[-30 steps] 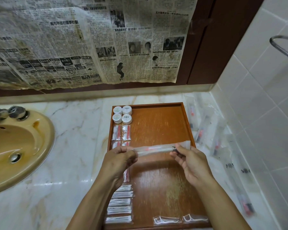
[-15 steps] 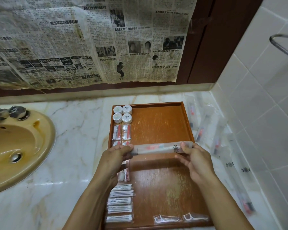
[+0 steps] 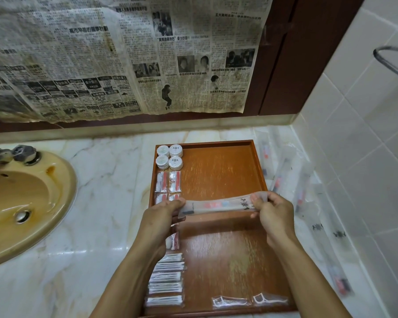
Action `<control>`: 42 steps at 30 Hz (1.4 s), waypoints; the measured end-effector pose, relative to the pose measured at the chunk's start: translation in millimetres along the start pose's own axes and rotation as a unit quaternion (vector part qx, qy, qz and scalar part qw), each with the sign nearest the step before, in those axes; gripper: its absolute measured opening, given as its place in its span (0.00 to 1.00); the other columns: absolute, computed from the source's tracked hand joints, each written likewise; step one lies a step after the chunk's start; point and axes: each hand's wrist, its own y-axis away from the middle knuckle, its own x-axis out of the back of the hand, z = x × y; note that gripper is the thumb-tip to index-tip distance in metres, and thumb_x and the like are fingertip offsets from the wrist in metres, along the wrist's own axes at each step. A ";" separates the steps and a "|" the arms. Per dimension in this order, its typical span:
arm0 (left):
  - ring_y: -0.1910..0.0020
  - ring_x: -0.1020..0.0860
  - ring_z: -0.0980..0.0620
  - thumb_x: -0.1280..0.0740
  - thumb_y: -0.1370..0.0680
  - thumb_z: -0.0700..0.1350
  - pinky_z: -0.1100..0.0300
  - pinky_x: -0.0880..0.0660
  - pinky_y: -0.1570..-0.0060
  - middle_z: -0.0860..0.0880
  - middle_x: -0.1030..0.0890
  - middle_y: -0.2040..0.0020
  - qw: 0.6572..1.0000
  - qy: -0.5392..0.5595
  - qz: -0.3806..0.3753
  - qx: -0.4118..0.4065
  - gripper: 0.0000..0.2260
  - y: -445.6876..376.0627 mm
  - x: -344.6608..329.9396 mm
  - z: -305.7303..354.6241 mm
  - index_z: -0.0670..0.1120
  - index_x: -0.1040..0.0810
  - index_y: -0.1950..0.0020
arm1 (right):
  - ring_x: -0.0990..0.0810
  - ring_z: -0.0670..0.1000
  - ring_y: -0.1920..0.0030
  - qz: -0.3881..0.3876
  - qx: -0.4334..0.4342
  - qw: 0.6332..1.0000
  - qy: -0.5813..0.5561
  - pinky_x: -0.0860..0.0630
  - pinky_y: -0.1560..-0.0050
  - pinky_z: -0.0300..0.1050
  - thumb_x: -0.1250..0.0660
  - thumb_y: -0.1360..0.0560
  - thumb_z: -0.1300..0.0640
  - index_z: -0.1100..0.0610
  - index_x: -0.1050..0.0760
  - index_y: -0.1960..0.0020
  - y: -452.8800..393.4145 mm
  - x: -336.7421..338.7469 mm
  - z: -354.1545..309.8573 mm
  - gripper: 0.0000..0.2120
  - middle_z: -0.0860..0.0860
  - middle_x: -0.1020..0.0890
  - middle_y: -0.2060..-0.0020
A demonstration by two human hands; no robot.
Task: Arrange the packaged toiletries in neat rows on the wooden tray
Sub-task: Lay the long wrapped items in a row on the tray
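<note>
Over tray (image 3: 216, 175); packet (image 3: 218, 205) between hands (image 3: 216, 214)

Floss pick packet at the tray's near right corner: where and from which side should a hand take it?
Probably from above, pinching the floss pick packet across its narrow width near the middle. It lies flat on the wooden tray, long side along the near rim, with bare wood on its far side for a fingertip. Both hands are occupied holding another packet.

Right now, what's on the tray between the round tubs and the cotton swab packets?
Head view: red-and-white sachets, in two columns, partly hidden under the left hand.
</note>
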 end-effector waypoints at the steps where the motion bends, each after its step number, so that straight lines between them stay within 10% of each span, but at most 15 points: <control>1: 0.58 0.19 0.51 0.31 0.23 0.47 0.60 0.27 0.63 0.47 0.14 0.56 1.000 -0.010 -0.001 -0.011 0.07 -0.3 0.2 -1.3 0.45 0.17 0.56 | 0.23 0.45 0.71 0.007 0.005 1.000 0.011 0.22 0.58 0.46 0.31 0.24 0.59 0.55 0.19 0.59 -1.5 0.8 1.8 0.05 0.52 0.16 0.58; 8: 0.67 0.24 0.55 0.33 0.21 0.50 0.61 0.29 0.64 0.44 0.17 0.57 0.989 -0.099 0.054 -0.100 0.13 -6.7 -3.1 -14.2 0.42 0.20 0.60 | 0.19 0.47 0.55 0.003 0.033 0.997 0.064 0.20 0.49 0.50 0.32 0.24 0.54 0.51 0.19 0.60 -10.6 -2.0 11.2 0.07 0.45 0.16 0.61; 13: 0.51 0.20 0.45 0.36 0.20 0.52 0.50 0.23 0.51 0.46 0.17 0.52 0.974 -0.145 0.092 -0.148 0.13 -20.9 -6.2 -26.1 0.46 0.23 0.61 | 0.18 0.47 0.55 0.001 0.032 0.996 0.078 0.21 0.50 0.47 0.33 0.24 0.51 0.51 0.21 0.59 -21.8 -6.0 17.8 0.07 0.45 0.16 0.60; 20: 0.64 0.20 0.48 0.33 0.21 0.49 0.53 0.28 0.66 0.48 0.16 0.62 0.996 -0.061 0.041 -0.056 0.09 -45.5 -8.3 -21.1 0.45 0.20 0.57 | 0.27 0.50 0.72 -0.054 -0.029 0.990 0.126 0.28 0.68 0.45 0.39 0.20 0.58 0.54 0.22 0.53 -48.9 0.4 14.8 0.08 0.54 0.21 0.70; 31: 0.67 0.20 0.50 0.35 0.21 0.39 0.58 0.22 0.62 0.44 0.17 0.67 1.000 0.015 0.009 0.026 0.06 -108.5 -36.3 17.9 0.38 0.20 0.52 | 0.20 0.48 0.67 0.001 -0.002 0.976 0.217 0.22 0.64 0.42 0.37 0.25 0.66 0.53 0.21 0.58 -124.9 -17.5 -11.2 0.11 0.50 0.18 0.71; 38: 0.67 0.19 0.54 0.34 0.24 0.38 0.55 0.19 0.53 0.46 0.16 0.66 0.997 -0.052 0.052 -0.024 0.05 -158.5 -72.1 36.2 0.41 0.18 0.54 | 0.20 0.53 0.57 0.074 0.029 0.959 0.273 0.22 0.52 0.50 0.38 0.22 0.56 0.51 0.21 0.56 -175.7 -45.1 -18.4 0.08 0.48 0.19 0.59; 42: 0.63 0.18 0.53 0.35 0.22 0.43 0.65 0.28 0.67 0.45 0.16 0.62 0.983 -0.148 0.097 -0.050 0.05 -177.1 -90.4 43.8 0.46 0.20 0.51 | 0.22 0.52 0.56 0.090 0.075 0.937 0.330 0.24 0.54 0.48 0.37 0.21 0.54 0.49 0.23 0.56 -193.7 -57.5 -12.6 0.07 0.49 0.20 0.53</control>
